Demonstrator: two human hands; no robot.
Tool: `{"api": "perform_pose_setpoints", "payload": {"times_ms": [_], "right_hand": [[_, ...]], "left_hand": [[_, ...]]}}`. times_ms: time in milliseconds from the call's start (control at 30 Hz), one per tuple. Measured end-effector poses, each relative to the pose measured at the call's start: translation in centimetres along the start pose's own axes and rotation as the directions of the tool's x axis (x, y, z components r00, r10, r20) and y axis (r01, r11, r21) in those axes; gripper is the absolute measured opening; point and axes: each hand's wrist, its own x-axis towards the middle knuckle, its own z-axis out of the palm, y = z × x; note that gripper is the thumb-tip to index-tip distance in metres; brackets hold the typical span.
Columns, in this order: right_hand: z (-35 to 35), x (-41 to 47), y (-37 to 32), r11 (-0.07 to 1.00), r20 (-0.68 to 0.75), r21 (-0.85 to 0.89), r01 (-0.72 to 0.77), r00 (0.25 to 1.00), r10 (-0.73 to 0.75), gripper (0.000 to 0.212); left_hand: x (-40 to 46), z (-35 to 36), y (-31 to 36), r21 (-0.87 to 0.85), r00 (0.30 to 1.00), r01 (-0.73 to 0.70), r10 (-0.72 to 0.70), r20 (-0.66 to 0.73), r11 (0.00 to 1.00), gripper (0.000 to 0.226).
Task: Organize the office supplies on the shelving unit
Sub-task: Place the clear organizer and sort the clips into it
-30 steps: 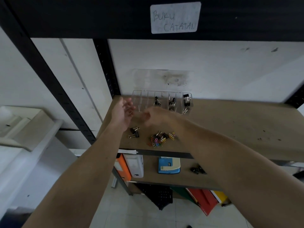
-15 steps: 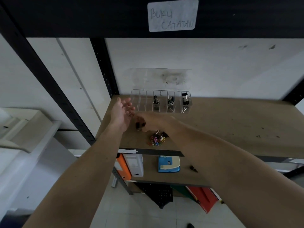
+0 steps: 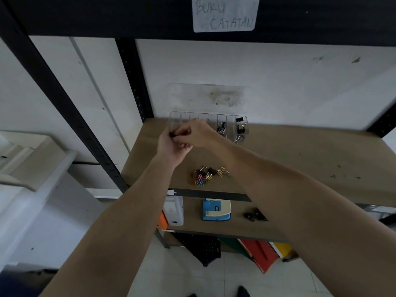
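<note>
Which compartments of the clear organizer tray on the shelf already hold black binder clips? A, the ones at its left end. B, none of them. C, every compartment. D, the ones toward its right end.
D: in the clear organizer tray, the black binder clips sit in the compartments toward the right end, while the visible left compartments look empty where they are not hidden behind the hands.

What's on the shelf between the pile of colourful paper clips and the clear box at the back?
In the head view, only bare brown shelf separates the paper clips from the clear box; both hands hover above the stretch's far left end.
</note>
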Motion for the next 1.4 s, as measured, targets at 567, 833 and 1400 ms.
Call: {"api": "perform_pose_setpoints", "payload": {"times_ms": [567,833,1400], "right_hand": [[-2.7,-3.2,6.0,0.925,0.486,-0.363,-0.111,0.824,0.289,0.036],[-2.7,-3.0,5.7,0.961,0.497,-0.229,-0.158,0.829,0.255,0.051],[-2.5,-1.1,4.1,0.950,0.376,-0.251,-0.186,0.885,0.273,0.032]], "left_hand": [[1.3,-1.7,-1.4,0.146,0.984,0.043,-0.017,-0.177,0.988,0.041],[1.4,-1.7,-0.8,0.137,0.985,0.030,-0.007,-0.170,0.990,0.042],[2.0,-1.9,-0.3,0.081,0.981,0.015,0.001,-0.196,0.997,0.036]]}}
